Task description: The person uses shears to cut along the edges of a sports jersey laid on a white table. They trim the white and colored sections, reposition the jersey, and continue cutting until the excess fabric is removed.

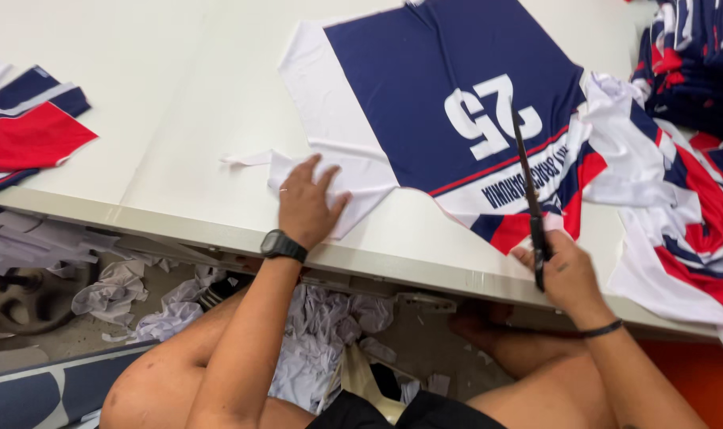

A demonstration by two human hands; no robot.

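Observation:
My left hand [307,204] lies flat, fingers spread, on a white strip of fabric [353,179] near the front edge of the white table [179,103]. A black watch is on that wrist. My right hand [562,272] grips the handles of long black scissors [527,184], whose blades point away across a printed fabric panel [425,87]. The panel is navy blue with white numerals and a white and red band along its lower edge. The scissors' blades look closed and rest on the band.
A heap of navy, red and white fabric pieces [679,199] lies at the right. More cut pieces [28,127] sit at the table's left edge. White fabric scraps [322,334] litter the floor under the table, near my knees.

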